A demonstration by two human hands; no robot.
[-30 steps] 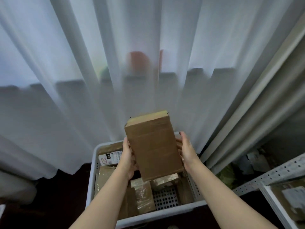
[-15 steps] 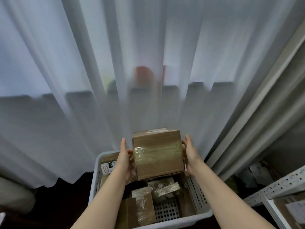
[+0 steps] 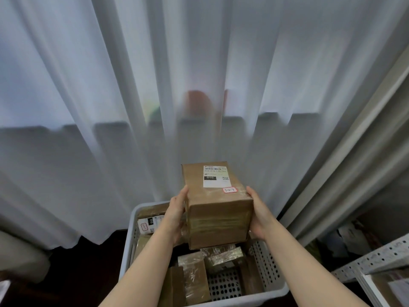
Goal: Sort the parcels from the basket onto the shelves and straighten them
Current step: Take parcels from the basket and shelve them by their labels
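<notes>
A brown cardboard parcel (image 3: 215,209) is held above the white perforated basket (image 3: 132,238). Its top face carries a white shipping label and a small red-edged tag reading 3-2-4. My left hand (image 3: 176,212) holds its left side and my right hand (image 3: 260,212) holds its right side, fingers curled around the edges. Several taped brown parcels (image 3: 194,273) lie in the basket below, one at the back left with a label (image 3: 148,223). A white metal shelf (image 3: 371,260) shows at the lower right.
A sheer white curtain (image 3: 132,107) hangs right behind the basket, with a heavier grey curtain (image 3: 354,151) to its right. Dark floor (image 3: 77,273) lies left of the basket. A boxed item (image 3: 389,286) sits on the shelf at the right edge.
The parcel has been turned over in both hands, so its labelled face now points up. Both hands kept their hold on its sides, above the basket.
</notes>
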